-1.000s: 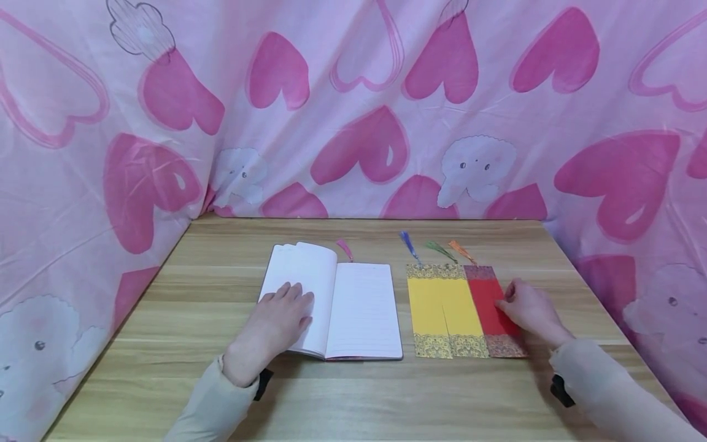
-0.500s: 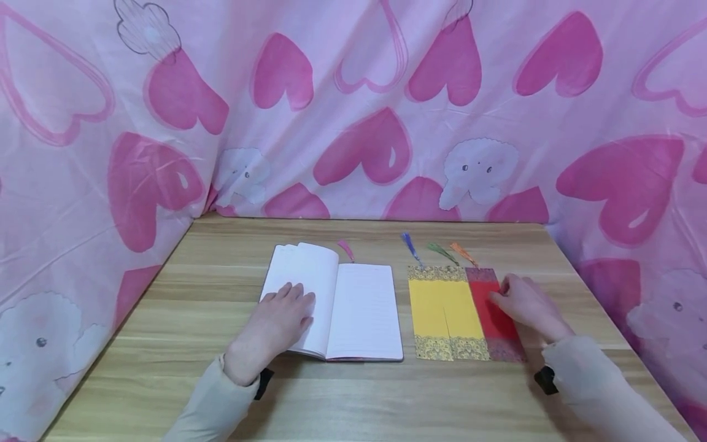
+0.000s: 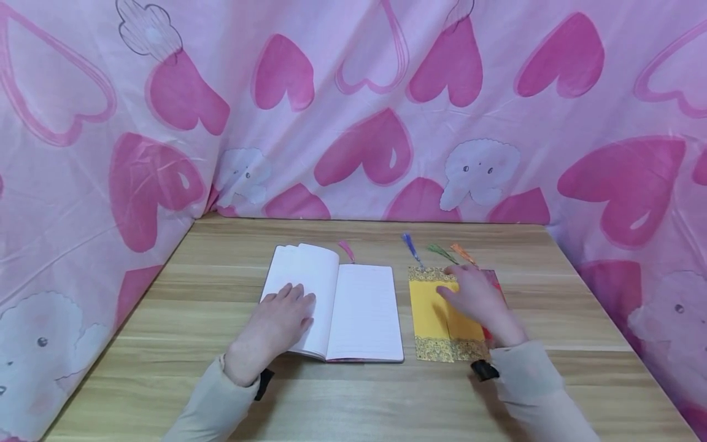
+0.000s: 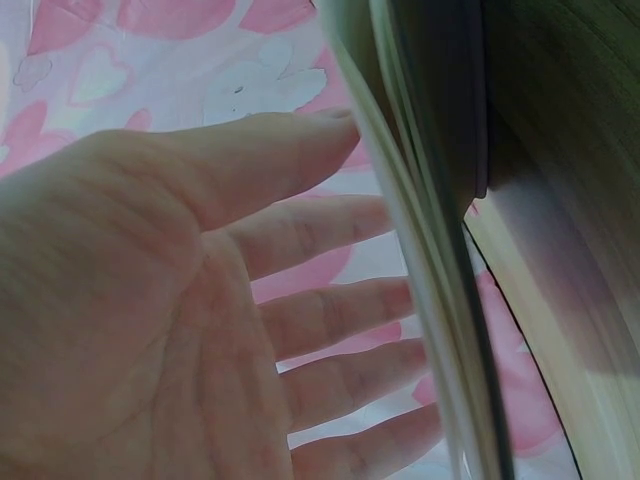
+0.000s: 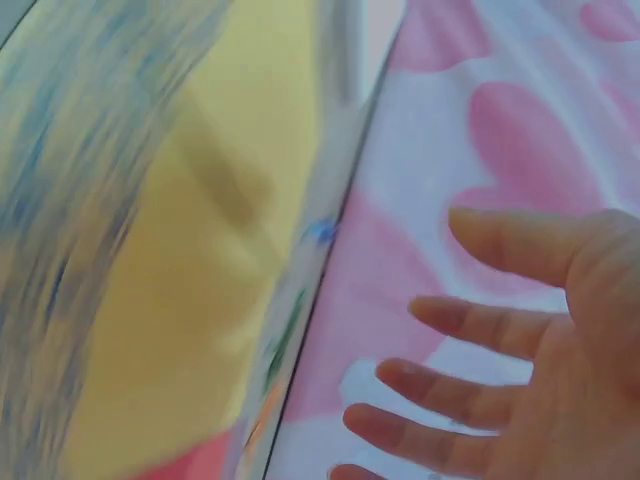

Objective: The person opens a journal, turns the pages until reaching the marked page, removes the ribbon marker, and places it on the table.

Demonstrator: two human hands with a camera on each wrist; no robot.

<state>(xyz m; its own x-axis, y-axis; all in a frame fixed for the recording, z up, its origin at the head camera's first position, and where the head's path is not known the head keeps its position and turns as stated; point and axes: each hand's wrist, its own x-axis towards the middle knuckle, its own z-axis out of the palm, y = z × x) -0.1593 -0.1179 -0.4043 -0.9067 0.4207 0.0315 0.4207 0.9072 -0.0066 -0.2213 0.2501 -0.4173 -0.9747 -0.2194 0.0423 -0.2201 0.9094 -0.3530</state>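
Observation:
An open notebook (image 3: 364,313) with white pages lies left of centre on the table. My left hand (image 3: 284,316) rests on its left page with the fingers spread; in the left wrist view the fingertips (image 4: 345,130) meet the page edges. To the right, two yellow bookmarks (image 3: 428,310) and a red bookmark (image 3: 491,276) lie side by side, with patterned bands at their ends. Over them is my right hand (image 3: 477,301), fingers extended and holding nothing, hiding much of the red bookmark. The right wrist view shows these fingers apart above the yellow surface (image 5: 200,300).
Blue (image 3: 410,248), green (image 3: 442,253) and orange tassels (image 3: 463,253) stretch beyond the bookmarks' far ends. A pink tassel (image 3: 347,250) sticks out past the notebook's far edge. Pink heart-print cloth (image 3: 364,147) hangs around the wood-grain table (image 3: 353,399).
My right hand has left the red bookmark's right edge and moved left over the yellow bookmarks, its fingers now extended. The left hand has stayed on the notebook page.

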